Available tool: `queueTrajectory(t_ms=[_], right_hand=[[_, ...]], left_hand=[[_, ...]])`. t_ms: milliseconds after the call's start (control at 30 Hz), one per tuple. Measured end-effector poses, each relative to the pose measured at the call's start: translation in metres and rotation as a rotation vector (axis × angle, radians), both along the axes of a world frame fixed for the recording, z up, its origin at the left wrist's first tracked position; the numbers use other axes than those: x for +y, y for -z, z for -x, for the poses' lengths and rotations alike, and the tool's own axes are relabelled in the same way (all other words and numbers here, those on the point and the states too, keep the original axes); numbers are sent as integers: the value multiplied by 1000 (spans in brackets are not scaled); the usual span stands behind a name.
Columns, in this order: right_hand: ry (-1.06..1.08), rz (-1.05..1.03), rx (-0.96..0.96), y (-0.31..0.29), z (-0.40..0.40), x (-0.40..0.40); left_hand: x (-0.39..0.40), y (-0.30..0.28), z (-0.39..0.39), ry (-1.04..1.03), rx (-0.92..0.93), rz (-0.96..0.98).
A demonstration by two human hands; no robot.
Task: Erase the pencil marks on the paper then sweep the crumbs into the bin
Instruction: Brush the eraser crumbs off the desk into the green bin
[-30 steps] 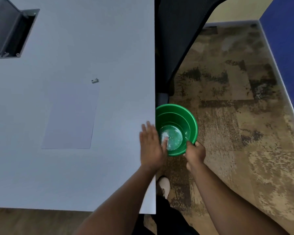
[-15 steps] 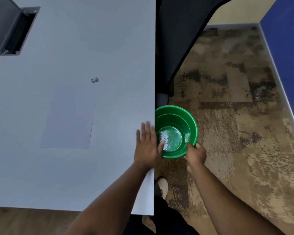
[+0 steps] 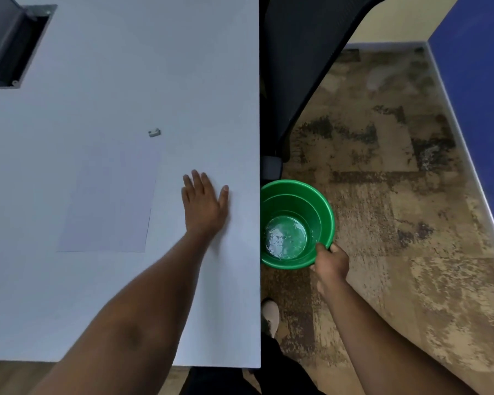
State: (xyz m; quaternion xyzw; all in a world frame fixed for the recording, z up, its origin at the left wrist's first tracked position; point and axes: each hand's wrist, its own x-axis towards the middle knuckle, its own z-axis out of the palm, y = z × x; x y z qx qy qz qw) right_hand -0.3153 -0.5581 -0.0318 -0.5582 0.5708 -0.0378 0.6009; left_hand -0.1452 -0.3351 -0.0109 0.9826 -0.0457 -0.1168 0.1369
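Note:
A blank white sheet of paper [image 3: 111, 198] lies on the white table [image 3: 126, 67]. A small grey eraser [image 3: 154, 133] sits just beyond the sheet's far right corner. My left hand [image 3: 203, 205] lies flat on the table with straight fingers, between the paper and the table's right edge. A green bin [image 3: 295, 223] hangs just below that edge, level with my left hand. My right hand [image 3: 330, 260] grips the bin's near rim. Crumbs are too small to make out on the table.
An open cable hatch [image 3: 10, 47] is set into the table at the far left. A black office chair [image 3: 300, 67] stands beyond the bin, against the table's right edge. Patterned brown carpet [image 3: 397, 195] covers the floor, and a blue wall [image 3: 479, 81] runs along the right.
My left hand has drawn back from the table's right edge over the bin, moving left onto the table toward the paper. The bin stays held at the edge by my right hand.

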Motion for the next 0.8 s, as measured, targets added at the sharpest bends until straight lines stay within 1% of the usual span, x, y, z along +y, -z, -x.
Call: queueTrajectory(t_ms=[100,167,233,300,367,467,567,700,767,800], right_hand=[[-7,16,2,0,-1,-5],[1,9,6,1,1,-6],[12,0,6,0,3,-5],[23,-6,-4,-4,5,-3],[30,0,-20,-8,7,-2],[33,13,-21,-10,11,-1],[27,19,3,-10,13,-3],[29,17,10,-13,16,-4],[31,31,7,-16,17,-4],[29,37,5,-18,19,-4]], left_hand=[[-14,-1,4,39,17,-61],[-29,-1,22,78,41,-73],[-45,-2,48,162,53,-63],[-61,-4,75,269,56,-34],[-74,-7,96,376,76,42],[-82,-8,112,503,90,125],[-78,-10,115,478,48,117],[-67,-12,114,401,48,24],[-69,-15,117,434,87,-62],[-71,-17,119,494,94,-90]])
